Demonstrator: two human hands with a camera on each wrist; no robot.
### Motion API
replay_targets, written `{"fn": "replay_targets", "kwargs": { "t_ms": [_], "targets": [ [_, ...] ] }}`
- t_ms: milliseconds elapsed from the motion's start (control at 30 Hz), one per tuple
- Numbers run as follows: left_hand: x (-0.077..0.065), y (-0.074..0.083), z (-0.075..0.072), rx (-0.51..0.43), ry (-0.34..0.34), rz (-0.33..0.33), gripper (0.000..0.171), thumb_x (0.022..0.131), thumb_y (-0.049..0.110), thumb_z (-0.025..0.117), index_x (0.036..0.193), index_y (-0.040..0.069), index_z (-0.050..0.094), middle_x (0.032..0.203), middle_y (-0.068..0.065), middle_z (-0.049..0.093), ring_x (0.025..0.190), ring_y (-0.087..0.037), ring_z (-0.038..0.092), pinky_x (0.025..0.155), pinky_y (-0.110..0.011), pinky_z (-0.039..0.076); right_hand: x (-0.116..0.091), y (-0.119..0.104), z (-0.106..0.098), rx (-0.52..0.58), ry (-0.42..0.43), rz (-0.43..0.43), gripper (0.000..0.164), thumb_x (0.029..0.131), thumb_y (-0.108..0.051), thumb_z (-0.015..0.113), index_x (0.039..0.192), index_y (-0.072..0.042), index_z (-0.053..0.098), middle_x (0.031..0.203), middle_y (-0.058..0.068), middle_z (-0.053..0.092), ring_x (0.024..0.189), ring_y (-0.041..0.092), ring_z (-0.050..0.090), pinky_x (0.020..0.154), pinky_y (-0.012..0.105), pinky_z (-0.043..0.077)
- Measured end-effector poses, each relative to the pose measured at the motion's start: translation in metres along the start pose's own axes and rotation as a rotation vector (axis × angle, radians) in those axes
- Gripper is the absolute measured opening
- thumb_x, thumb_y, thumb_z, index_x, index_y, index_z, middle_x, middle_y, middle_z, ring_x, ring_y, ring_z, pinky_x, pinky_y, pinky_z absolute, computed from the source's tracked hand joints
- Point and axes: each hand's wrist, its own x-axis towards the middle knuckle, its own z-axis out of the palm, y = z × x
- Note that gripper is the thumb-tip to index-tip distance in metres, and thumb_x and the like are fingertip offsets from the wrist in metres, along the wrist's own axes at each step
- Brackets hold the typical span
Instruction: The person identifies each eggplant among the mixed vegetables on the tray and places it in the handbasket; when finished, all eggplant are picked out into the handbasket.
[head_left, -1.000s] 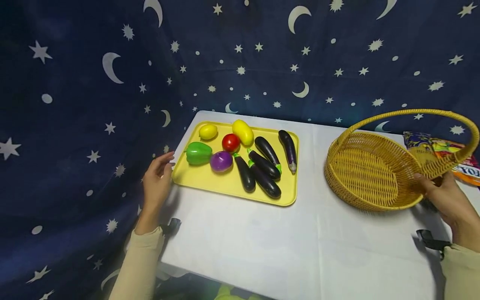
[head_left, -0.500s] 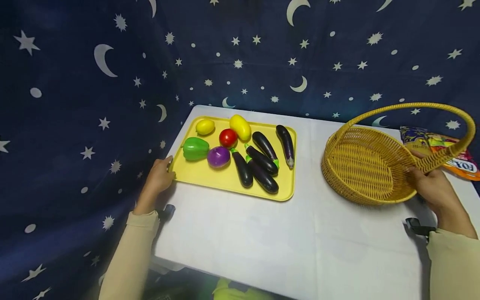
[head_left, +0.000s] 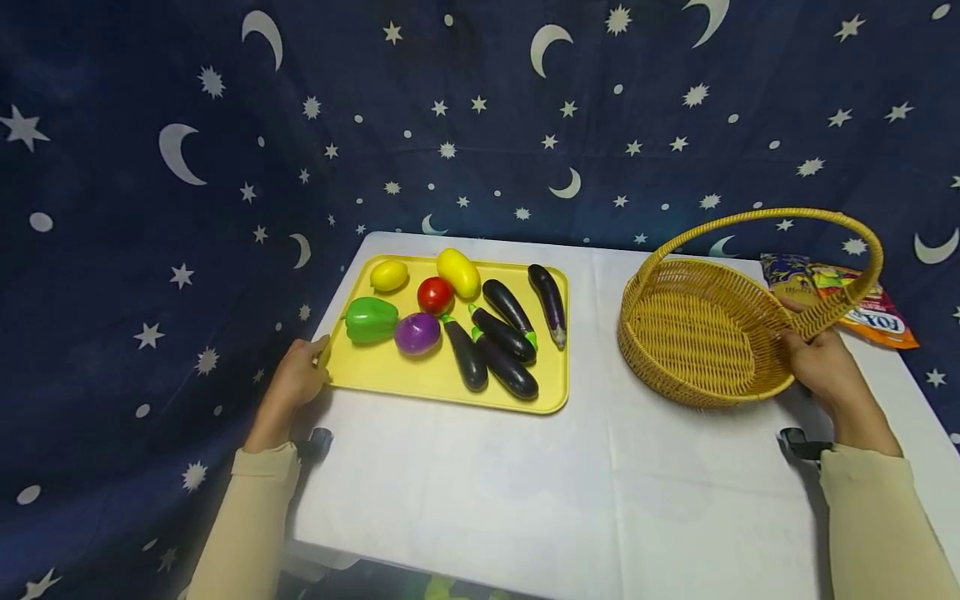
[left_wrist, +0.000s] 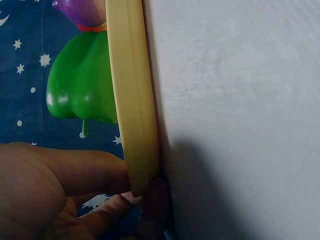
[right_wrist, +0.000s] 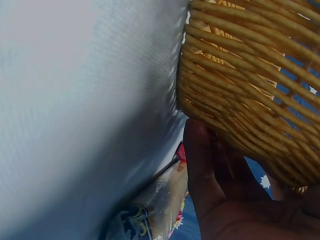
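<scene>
My left hand pinches the near left corner of a yellow tray; in the left wrist view the thumb lies on the rim and fingers reach underneath. On the tray are a green bell pepper, a purple round vegetable, a red tomato, a lemon, a longer yellow fruit and several eggplants. At the right, my right hand grips the side of a wicker basket at the foot of its tall handle. Nothing lies in the basket.
Snack bags lie behind the right hand at the table's far right. A white cloth covers the table. Dark blue curtains with moons and stars hang right behind it and along its left side.
My left hand has moved from beside the tray onto its corner and taken hold of it. The right hand keeps its hold on the basket. The head view has shifted.
</scene>
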Motion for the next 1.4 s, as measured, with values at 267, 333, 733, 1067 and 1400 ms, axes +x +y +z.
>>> {"fn": "replay_targets", "kwargs": {
  "t_ms": [267,333,733,1067,1400],
  "targets": [
    [-0.027,-0.02,-0.001,0.018,-0.037,-0.056,0.076,0.083,-0.015,0.06,0.156,-0.009,0.041,0.131,-0.036,0.051,0.105,-0.041,0.052,0.087,-0.044,0.047,-0.009,0.007,0.017,-0.025,-0.036,-0.022,0.059,0.116,-0.025,0.028,0.171,-0.008,0.016,0.158,0.037,0.04,0.102,0.002,0.047,0.071,0.011,0.041],
    [-0.038,-0.028,-0.002,0.032,-0.04,-0.046,0.073,0.084,-0.014,0.059,0.154,-0.01,0.044,0.129,-0.037,0.052,0.104,-0.041,0.055,0.086,-0.043,0.049,-0.015,0.011,0.025,-0.03,-0.035,-0.039,0.058,0.115,-0.024,0.028,0.17,-0.004,0.019,0.154,0.036,0.044,0.1,0.002,0.048,0.071,0.011,0.042],
    [-0.05,-0.045,-0.006,0.126,-0.077,0.001,0.064,0.087,-0.007,0.058,0.151,-0.009,0.05,0.126,-0.038,0.057,0.102,-0.044,0.062,0.089,-0.053,0.053,-0.044,0.022,0.038,-0.093,0.005,0.007,0.057,0.115,-0.025,0.032,0.157,0.014,0.034,0.141,0.038,0.047,0.099,0.024,0.053,0.064,0.016,0.041],
    [-0.029,-0.042,0.005,0.116,-0.072,-0.028,0.053,0.099,0.004,0.056,0.151,-0.002,0.052,0.121,-0.038,0.064,0.097,-0.04,0.058,0.087,-0.053,0.05,-0.034,0.017,0.025,-0.104,0.014,0.03,0.056,0.114,-0.025,0.031,0.152,0.015,0.04,0.135,0.035,0.053,0.094,0.021,0.052,0.064,0.02,0.044],
    [-0.02,-0.016,-0.002,0.095,-0.006,-0.074,0.048,0.104,0.01,0.05,0.15,0.0,0.054,0.113,-0.03,0.067,0.093,-0.038,0.057,0.076,-0.043,0.046,-0.024,0.001,0.01,-0.063,0.016,-0.033,0.058,0.114,-0.027,0.03,0.161,0.008,0.033,0.135,0.033,0.053,0.094,0.014,0.051,0.067,0.018,0.042]
  ]
}}
